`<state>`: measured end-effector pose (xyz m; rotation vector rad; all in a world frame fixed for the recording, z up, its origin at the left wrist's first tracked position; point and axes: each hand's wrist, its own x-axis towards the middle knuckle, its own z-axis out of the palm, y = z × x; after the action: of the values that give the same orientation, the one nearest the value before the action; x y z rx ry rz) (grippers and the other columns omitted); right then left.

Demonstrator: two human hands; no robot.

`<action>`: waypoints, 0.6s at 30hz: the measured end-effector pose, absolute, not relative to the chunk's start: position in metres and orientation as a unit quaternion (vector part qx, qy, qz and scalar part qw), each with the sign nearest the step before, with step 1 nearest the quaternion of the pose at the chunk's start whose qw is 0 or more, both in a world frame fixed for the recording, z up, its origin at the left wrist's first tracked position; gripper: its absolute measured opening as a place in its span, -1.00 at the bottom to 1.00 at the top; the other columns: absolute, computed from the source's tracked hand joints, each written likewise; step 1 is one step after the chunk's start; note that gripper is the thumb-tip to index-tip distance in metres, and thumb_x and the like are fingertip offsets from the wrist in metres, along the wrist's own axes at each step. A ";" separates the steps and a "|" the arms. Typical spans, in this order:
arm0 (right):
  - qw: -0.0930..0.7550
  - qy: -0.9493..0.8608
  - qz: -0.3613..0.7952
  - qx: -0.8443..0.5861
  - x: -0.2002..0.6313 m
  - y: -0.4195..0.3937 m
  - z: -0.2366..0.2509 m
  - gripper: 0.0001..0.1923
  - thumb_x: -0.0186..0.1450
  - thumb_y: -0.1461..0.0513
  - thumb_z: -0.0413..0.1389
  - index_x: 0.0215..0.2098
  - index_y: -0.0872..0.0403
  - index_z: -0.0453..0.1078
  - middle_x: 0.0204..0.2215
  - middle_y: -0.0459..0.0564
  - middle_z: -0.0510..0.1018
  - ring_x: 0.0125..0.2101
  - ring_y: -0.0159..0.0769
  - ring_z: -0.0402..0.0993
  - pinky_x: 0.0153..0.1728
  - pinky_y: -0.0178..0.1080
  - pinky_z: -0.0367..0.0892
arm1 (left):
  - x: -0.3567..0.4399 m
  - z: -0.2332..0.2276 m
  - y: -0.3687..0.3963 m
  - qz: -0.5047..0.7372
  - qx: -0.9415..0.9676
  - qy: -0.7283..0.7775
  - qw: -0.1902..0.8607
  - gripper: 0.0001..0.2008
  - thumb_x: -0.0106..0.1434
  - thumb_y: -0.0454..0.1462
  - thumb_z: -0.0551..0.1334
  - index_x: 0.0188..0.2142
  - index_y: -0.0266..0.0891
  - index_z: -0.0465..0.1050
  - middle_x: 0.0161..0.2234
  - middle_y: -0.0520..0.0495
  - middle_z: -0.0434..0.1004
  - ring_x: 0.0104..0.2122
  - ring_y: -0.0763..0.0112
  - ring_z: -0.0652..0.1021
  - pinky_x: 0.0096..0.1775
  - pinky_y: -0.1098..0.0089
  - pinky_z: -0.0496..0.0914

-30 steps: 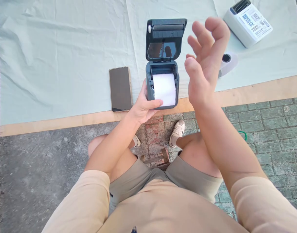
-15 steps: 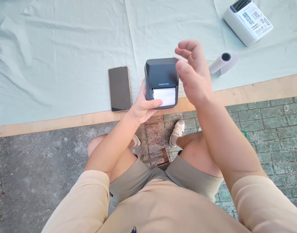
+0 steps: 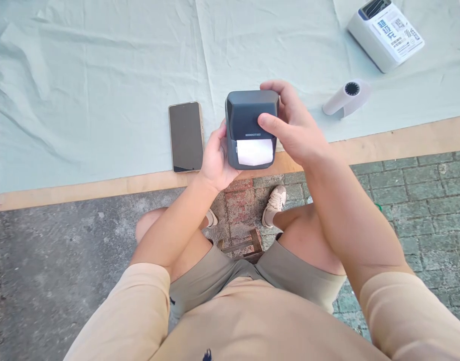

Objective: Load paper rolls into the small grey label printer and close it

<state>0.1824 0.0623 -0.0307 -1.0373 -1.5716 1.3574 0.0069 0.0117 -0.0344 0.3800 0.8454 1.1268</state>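
The printer (image 3: 239, 113) is held over the near edge of the bench (image 3: 113, 184), around the middle of that edge; whether its underside touches anything cannot be told. A second ago its lid (image 3: 248, 105) stood up and the right hand (image 3: 301, 133) was raised clear of it; now the lid is down, as it already was half a second ago. Since that later frame the right hand has come in from beside the printer: its thumb presses on the lid, and its forefinger bends round the far right corner, so the fingers are clamped on the printer. The thumb of the left hand (image 3: 216, 163) has left the white paper (image 3: 255, 152) and lies along the printer's left side; these fingers too are clamped on it, from the left and below. The paper now shows whole across the opening below the lid.

By count there are one printer, one phone, one roll and one white box. The phone (image 3: 186, 136) lies just left of the left hand, close to the near edge. The roll (image 3: 334, 102), partly unwound, lies right of the right hand, and the white box (image 3: 388, 40) beyond it, toward the right edge. One pale cloth (image 3: 102, 100) covers the bench, leaving a wooden strip bare along the near edge. Two shoes (image 3: 275, 204) show below.
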 end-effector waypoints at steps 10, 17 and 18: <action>0.452 -0.653 0.433 -0.426 0.186 0.065 -0.021 -0.29 -0.07 -0.11 0.54 -0.05 -0.21 0.37 0.00 -0.08 0.55 -0.08 -0.08 0.56 -0.12 -0.01 0.60 | -0.003 -0.056 0.015 0.505 0.239 0.351 0.751 -0.42 0.34 0.27 0.22 0.09 -0.04 0.52 0.22 -0.05 0.68 0.51 -0.26 0.38 0.24 -0.16 0.59; 0.534 -0.663 0.274 -0.448 0.171 0.053 0.001 -0.61 0.52 -0.19 0.07 -0.32 -0.17 0.39 -0.27 -0.03 0.66 -0.19 -0.05 0.60 -0.06 0.07 0.53 | -0.002 -0.050 0.012 0.488 0.269 0.340 0.758 -0.34 0.22 0.34 0.28 0.11 0.04 0.52 0.31 -0.03 0.59 0.53 -0.27 0.34 0.24 -0.11 0.58; 0.509 -0.689 0.278 -0.433 0.172 0.053 0.001 -0.67 0.51 -0.14 0.10 -0.27 -0.17 0.48 -0.17 -0.03 0.72 -0.09 -0.02 0.62 0.01 0.10 0.53 | -0.002 -0.049 0.011 0.488 0.273 0.341 0.756 -0.33 0.22 0.34 0.28 0.12 0.04 0.51 0.30 -0.04 0.59 0.53 -0.29 0.34 0.24 -0.13 0.58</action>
<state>0.1723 0.0531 0.0010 -1.0437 -1.6605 0.6707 -0.0015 0.0114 -0.0490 0.5952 0.7441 1.0631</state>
